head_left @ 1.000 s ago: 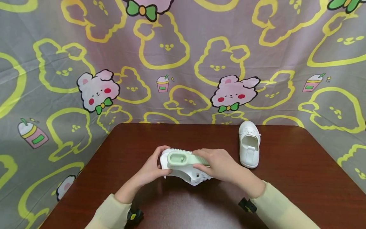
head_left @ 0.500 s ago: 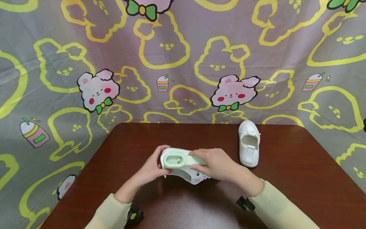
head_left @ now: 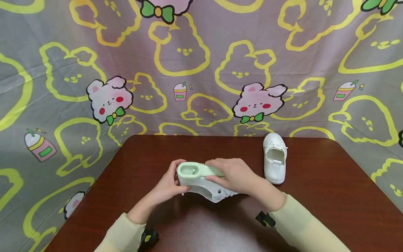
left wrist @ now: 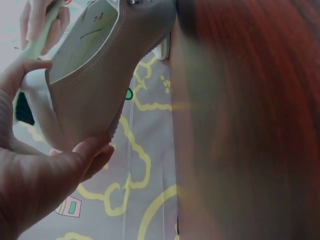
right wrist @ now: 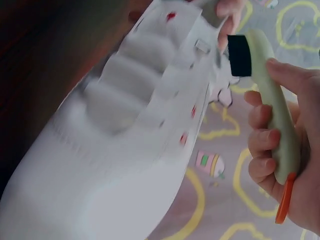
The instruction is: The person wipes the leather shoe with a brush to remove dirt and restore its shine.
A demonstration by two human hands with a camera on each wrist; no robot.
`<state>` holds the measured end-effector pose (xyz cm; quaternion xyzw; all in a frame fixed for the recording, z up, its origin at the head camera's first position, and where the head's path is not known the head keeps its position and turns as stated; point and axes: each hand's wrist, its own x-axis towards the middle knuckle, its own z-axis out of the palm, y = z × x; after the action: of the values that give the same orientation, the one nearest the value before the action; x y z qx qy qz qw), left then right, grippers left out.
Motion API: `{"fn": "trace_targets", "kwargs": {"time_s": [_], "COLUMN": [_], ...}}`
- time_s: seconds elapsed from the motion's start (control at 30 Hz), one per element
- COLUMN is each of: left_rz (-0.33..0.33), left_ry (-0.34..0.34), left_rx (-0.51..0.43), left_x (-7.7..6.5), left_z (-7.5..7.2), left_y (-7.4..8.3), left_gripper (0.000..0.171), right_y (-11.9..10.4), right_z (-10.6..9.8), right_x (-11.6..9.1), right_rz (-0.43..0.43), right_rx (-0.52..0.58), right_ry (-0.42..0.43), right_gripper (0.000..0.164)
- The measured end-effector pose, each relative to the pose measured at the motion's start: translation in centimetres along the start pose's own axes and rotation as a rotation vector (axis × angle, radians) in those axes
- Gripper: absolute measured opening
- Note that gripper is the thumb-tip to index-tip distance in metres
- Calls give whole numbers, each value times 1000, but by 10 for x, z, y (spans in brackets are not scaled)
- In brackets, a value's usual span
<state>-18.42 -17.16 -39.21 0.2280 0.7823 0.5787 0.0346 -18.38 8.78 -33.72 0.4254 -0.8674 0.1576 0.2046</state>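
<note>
Two things are held left of the upright shoe (head_left: pixel 275 171): a white shoe (left wrist: pixel 92 102) gripped at the heel by the left hand (head_left: pixel 168 182) and a green brush (right wrist: pixel 280 107) gripped by the right hand (head_left: pixel 234 175), where steady heel support and flat, short strokes would likely scrub best.

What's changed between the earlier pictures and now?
The right hand moved the dark-bristled, pale-green brush left and, in head view, slightly up, toward the heel of the smooth white shoe. Nothing was released. The left hand still grips that heel; the other white lace-up shoe stays on the reddish-brown table.
</note>
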Motion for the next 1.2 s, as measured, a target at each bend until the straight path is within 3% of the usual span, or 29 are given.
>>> {"fn": "trace_targets", "kwargs": {"time_s": [0.13,0.3,0.4,0.67,0.8,0.97,1.2], "left_rz": [-11,14,23,9,-11,-33,17], "left_ry": [25,13,17,69,90,78,114], "left_rx": [14,-28,-50,-21,-13,-95,39], "left_x": [-1,-2,-2,-4,-4,-3,-5], "left_z": [1,3,4,3,4,6,4], "left_y": [0,0,-1,-1,0,-1,-1], "left_gripper": [79,77,77,78,78,78,79], "right_y": [-5,-4,-5,-19,-18,-15,-20], "right_z": [2,0,-1,1,1,0,2], "right_x": [7,11,11,10,13,14,12], "right_rz": [-37,74,104,21,81,177,80], "right_rx": [-51,-138,-117,-27,-87,-134,-59], "right_ry": [0,59,80,4,16,80,7], "right_gripper": [37,37,37,35,34,34,35]}}
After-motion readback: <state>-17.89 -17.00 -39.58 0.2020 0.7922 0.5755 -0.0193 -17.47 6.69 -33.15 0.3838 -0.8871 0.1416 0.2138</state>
